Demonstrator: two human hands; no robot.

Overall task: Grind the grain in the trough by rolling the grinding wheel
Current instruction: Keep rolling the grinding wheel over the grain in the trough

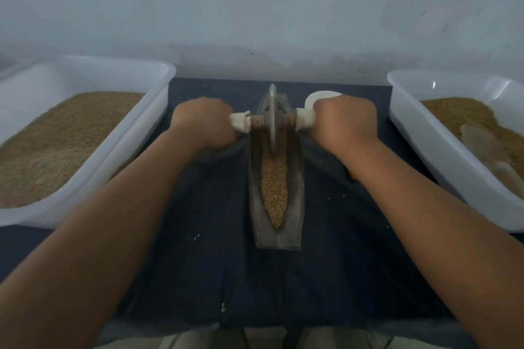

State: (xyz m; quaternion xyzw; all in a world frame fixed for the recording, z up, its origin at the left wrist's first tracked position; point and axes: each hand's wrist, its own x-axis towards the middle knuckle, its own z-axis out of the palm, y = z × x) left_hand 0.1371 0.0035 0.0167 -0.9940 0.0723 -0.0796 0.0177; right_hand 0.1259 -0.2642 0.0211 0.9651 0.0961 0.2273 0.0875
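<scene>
A narrow boat-shaped metal trough [296, 178] lies lengthwise on a dark cloth in the middle. Brown grain [274, 187] fills its groove from the middle to the near tip. A thin metal grinding wheel [272, 119] stands upright in the far part of the trough, on an axle with white handles at both ends. My left hand [202, 122] grips the left handle [240, 122]. The right handle [305, 119] is held in my right hand [344, 120]. Both arms reach straight forward.
A white plastic tub [136, 133] with brown ground grain stands at the left. Another white tub [425, 147] with grain and a pale scoop-like thing [482, 150] stands at the right. A white round object [317, 96] sits behind my right hand. A pale wall rises behind the table.
</scene>
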